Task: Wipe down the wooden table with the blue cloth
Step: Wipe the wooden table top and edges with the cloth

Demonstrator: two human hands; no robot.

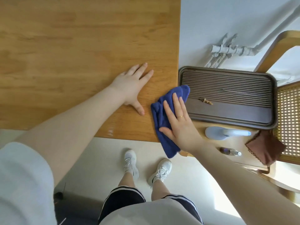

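Two hands are down flat as we work. Our right hand (pixel 177 124) presses the cloth (pixel 164 117) with straight fingers spread, at the near right corner of the counter (pixel 81 46); the cloth lies under the palm and fingers, its far end lapping over the rim of the tray (pixel 274 88) and its near end hanging past the counter's edge. Our left hand (pixel 133 85) rests open on bare wood just left of the cloth, fingers spread, thumb pointing toward us.

One dark ribbed tray sits to the right on a chair (pixel 289 111) with a cane seat. Near it we count one spray bottle (pixel 227 133) lying down, one small bottle (pixel 230 151) and one brown cloth (pixel 266 146). Beyond stand a white wall and pipes (pixel 230 50); below is a pale floor (pixel 100 153) with our two white shoes (pixel 160 171).
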